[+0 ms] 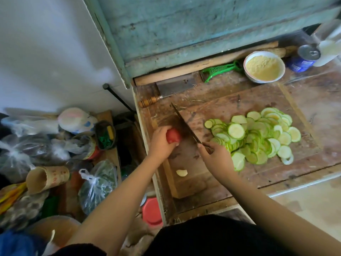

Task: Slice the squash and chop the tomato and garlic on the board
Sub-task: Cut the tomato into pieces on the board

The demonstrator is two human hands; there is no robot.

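Tomato time, and this is where I need to watch myself. My left hand (pixel 160 143) is curled over the tomato (pixel 173 136) at the left edge of the board (pixel 186 183), and the knife (pixel 185 126) in my right hand (pixel 215 156) has its blade just right of the tomato, so close that I can't tell whether the edge already touches the skin. My left thumb sits low on the side facing the blade. If the smooth, round tomato rolls or the edge skids off its skin, it goes straight toward those fingertips. The tomato also sits so near the board's left edge that a hard push could shove it off toward the worktop (pixel 313 100).

Pose now: left wrist bent down, fingers clamped around the far and top side of the tomato. Right hand wrapped tight round the knife handle, well right of the tomato, the blade angling up and away from me past the tomato, its tip pointing toward the cleaver (pixel 173 89) lying beyond the board. Both forearms reach in from the bottom, converging on the tomato.

The squash slices (pixel 258 135) are heaped well to the right of the tomato, crowding my knife hand. I'd judge that part done. The garlic clove (pixel 182 172) lies whole on the board, nearer me than the tomato, waiting.
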